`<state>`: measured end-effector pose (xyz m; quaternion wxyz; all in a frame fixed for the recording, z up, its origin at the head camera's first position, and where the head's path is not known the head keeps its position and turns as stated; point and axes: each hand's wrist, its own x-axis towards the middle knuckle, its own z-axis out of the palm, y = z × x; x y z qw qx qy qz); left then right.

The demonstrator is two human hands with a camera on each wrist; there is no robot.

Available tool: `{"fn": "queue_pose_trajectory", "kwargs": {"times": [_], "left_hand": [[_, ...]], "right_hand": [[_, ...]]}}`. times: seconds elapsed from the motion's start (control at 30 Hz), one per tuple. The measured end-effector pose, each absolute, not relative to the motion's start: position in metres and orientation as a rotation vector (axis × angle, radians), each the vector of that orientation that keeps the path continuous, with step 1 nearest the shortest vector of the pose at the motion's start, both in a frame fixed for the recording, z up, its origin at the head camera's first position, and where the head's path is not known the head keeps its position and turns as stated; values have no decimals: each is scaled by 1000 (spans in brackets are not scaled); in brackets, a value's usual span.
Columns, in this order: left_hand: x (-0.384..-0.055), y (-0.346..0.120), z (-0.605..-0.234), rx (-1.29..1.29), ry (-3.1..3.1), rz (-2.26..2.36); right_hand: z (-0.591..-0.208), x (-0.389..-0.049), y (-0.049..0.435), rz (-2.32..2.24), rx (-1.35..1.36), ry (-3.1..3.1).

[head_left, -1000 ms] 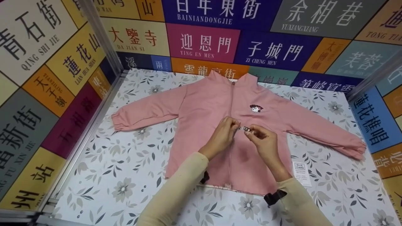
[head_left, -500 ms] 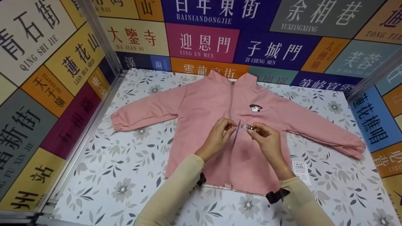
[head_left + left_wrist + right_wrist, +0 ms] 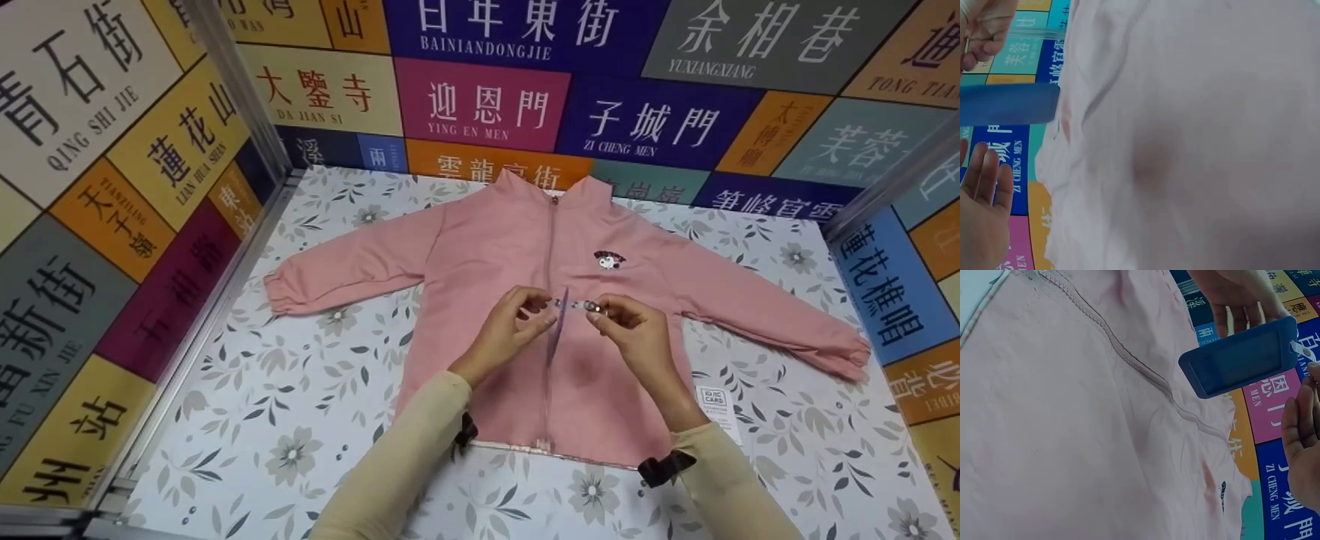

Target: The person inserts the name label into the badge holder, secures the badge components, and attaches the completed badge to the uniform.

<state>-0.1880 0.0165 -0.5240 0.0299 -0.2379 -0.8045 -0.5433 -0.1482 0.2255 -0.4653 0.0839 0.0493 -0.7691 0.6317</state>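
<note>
A blue card holder (image 3: 1241, 357) with a dark window hangs edge-on in the head view, between the two hands. Its clear strap (image 3: 1302, 350) leads to a small metal clip (image 3: 595, 307). My right hand (image 3: 637, 330) pinches this clip between thumb and fingertips. On the other side, my left hand (image 3: 504, 330) is close by the holder's top, thumb apart from the fingers; in the left wrist view its fingers (image 3: 988, 180) are extended. Below both hands lies a pink zip-up jacket (image 3: 480, 255), front up, sleeves spread, with a small cartoon patch (image 3: 609, 260) on the chest.
A white printed card (image 3: 718, 409) lies beside the jacket's lower right edge, partly behind the right forearm. The table (image 3: 300, 420) has a floral cover. Walls (image 3: 487, 97) with coloured street-name panels enclose the back and sides.
The left hand's fingers have parted and drawn back left from the strap. The card holder has come into view edge-on and shifted slightly left. The right hand keeps the clip.
</note>
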Motion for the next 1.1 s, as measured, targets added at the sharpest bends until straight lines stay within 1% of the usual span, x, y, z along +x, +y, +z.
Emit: {"fn": "queue_pose_trajectory", "kwargs": {"times": [0.2, 0.5, 0.67, 1.1], "left_hand": [[-185, 4, -532, -796, -2604, -1684], [-184, -6, -543, -917, -2727, -1591], [-183, -5, -546, -919, -2719, -1589], [-182, -3, -549, -856, -2686, -1656]], "right_hand": [[-465, -149, 223, 1891, 123, -2290], [-450, -143, 214, 1904, 217, -2265], [-458, -147, 217, 1904, 224, -2270], [-466, -149, 228, 1878, 391, -2256]]}}
